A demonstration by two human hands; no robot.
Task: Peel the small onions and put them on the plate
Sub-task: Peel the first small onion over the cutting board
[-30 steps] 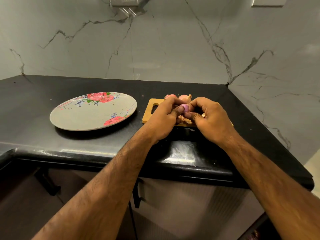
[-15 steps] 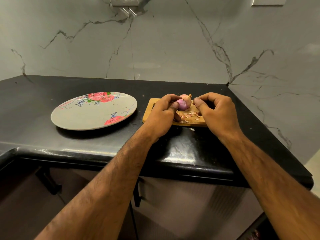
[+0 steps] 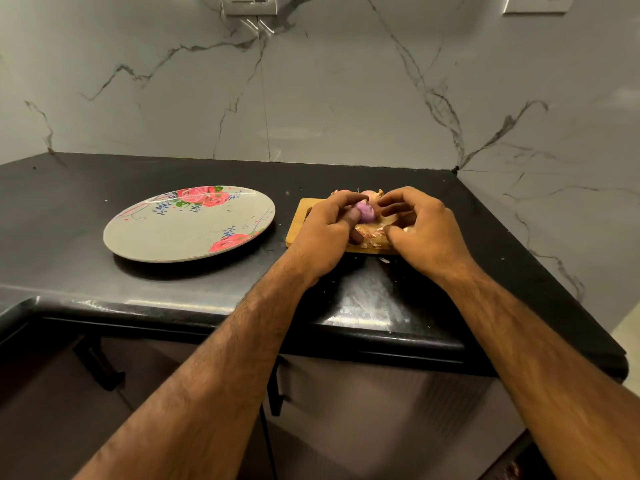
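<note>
Right hand point(image 3: 426, 230) nearer, one onion point(image 3: 365, 211), one plate point(image 3: 187, 233)

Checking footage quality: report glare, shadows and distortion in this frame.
Head view: glare on the front edge of the black countertop; floral plate casts a soft shadow under its near rim; wide-angle distortion bows that edge, stretches the forearms; small purple onion in the left hand looks soft.

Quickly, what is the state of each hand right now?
Left hand: holds the peeled onion.
Right hand: curled over the peels; whether it holds anything cannot be told.
</note>
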